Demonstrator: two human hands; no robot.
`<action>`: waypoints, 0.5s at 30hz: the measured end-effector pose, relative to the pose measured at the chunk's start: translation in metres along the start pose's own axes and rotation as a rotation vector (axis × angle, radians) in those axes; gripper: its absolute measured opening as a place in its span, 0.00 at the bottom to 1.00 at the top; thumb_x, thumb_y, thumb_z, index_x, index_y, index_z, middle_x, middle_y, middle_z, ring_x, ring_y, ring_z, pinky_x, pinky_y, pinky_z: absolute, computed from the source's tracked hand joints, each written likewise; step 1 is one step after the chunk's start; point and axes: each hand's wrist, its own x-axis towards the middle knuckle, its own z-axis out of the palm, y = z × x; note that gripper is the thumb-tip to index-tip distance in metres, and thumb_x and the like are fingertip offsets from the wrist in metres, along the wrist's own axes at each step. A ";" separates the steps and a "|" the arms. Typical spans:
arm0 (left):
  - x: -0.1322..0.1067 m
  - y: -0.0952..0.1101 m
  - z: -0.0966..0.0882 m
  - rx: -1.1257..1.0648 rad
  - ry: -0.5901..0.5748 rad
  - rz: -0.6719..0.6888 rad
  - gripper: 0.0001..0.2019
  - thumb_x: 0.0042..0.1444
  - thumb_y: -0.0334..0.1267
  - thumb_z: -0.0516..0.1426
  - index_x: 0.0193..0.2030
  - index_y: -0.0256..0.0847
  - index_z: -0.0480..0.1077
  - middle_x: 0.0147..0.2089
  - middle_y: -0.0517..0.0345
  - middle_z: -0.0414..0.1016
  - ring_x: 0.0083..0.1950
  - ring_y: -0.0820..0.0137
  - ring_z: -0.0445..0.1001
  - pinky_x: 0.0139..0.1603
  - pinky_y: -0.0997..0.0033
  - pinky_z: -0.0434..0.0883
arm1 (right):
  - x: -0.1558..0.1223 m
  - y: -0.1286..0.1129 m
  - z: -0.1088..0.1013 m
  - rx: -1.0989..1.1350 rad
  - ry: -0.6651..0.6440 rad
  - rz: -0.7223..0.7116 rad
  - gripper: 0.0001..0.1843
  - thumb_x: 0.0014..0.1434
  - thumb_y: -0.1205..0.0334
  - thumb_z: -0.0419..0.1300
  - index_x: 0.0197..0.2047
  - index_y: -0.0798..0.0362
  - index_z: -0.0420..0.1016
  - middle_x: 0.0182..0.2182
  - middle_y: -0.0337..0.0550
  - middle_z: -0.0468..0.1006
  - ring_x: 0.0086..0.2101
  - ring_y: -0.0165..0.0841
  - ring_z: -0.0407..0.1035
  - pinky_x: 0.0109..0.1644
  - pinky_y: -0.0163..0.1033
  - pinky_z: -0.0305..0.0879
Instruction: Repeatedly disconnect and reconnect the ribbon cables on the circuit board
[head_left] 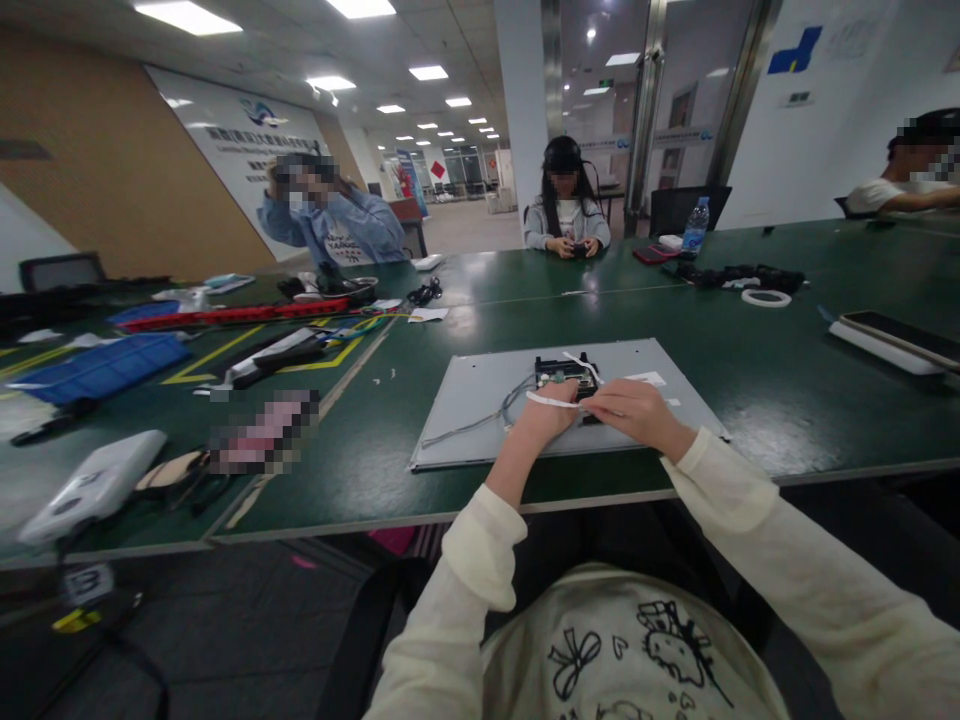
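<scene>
A flat light-grey panel (pixel 472 405) lies on the green table in front of me. On it is a black-framed circuit-board module (pixel 551 367), with thin grey cables (pixel 469 425) trailing left across the panel. My left hand (pixel 550 415) is curled against the module's near side, its fingertips largely hidden. My right hand (pixel 634 408) pinches a thin white flat strip (pixel 551 400), which passes over the left hand and points left. Another white strip (pixel 581 365) stands up across the module; whether the two are one piece, I cannot tell.
Blue tray (pixel 105 368), white device (pixel 94 485) and loose tools crowd the table's left. At right lie a phone-like slab (pixel 900 340), a white ring (pixel 765 298) and black straps (pixel 742 276). Several people sit around; a water bottle (pixel 696 228) stands on the far side.
</scene>
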 end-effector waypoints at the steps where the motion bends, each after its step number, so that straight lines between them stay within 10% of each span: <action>1: 0.000 0.000 0.001 0.003 0.005 -0.002 0.12 0.63 0.41 0.51 0.48 0.39 0.70 0.41 0.48 0.77 0.43 0.62 0.76 0.42 0.69 0.69 | 0.000 0.001 0.000 0.010 0.012 0.025 0.14 0.68 0.57 0.53 0.42 0.50 0.81 0.37 0.47 0.81 0.37 0.34 0.74 0.42 0.40 0.71; 9: 0.002 -0.002 0.003 -0.002 0.001 0.009 0.12 0.63 0.38 0.51 0.49 0.38 0.70 0.43 0.47 0.77 0.46 0.62 0.76 0.46 0.68 0.70 | 0.004 0.002 -0.003 0.112 -0.100 0.235 0.15 0.66 0.53 0.54 0.41 0.49 0.82 0.38 0.46 0.82 0.36 0.34 0.75 0.45 0.40 0.69; 15: -0.001 -0.001 0.002 -0.017 0.003 0.017 0.11 0.60 0.33 0.52 0.49 0.40 0.70 0.43 0.49 0.78 0.45 0.63 0.76 0.47 0.68 0.69 | 0.006 0.006 -0.006 0.131 0.143 0.513 0.17 0.64 0.51 0.55 0.39 0.52 0.81 0.33 0.45 0.82 0.32 0.34 0.75 0.40 0.37 0.69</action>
